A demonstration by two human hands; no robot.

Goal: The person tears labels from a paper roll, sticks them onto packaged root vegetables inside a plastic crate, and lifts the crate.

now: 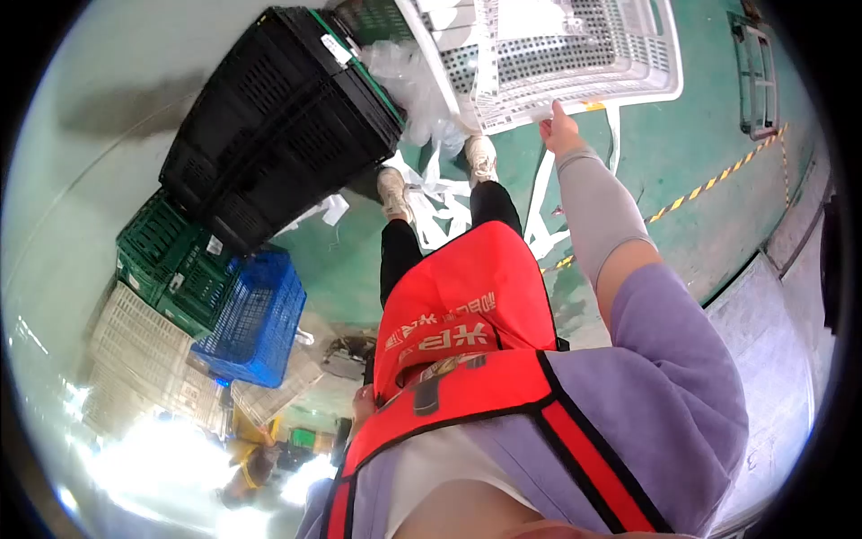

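Note:
My right hand [562,133], in a grey arm sleeve, grips the near rim of a white plastic crate [660,88], thumb on top and fingers out of sight below the edge. The crate has perforated walls and stands ahead of my feet. A bit of skin at the left edge of my red apron [476,292] seems to be my left hand [363,402]; its fingers are hidden. Beside the white crate lies crumpled clear plastic [409,85]. White strips [440,211] are strewn around my shoes.
Stacked black crates [278,126] stand close on the left, with green crates [175,260] and a blue crate [256,314] behind them. Yellow-black tape [709,184] crosses the floor at right, near a metal frame [759,81]. Another person [247,463] is at lower left.

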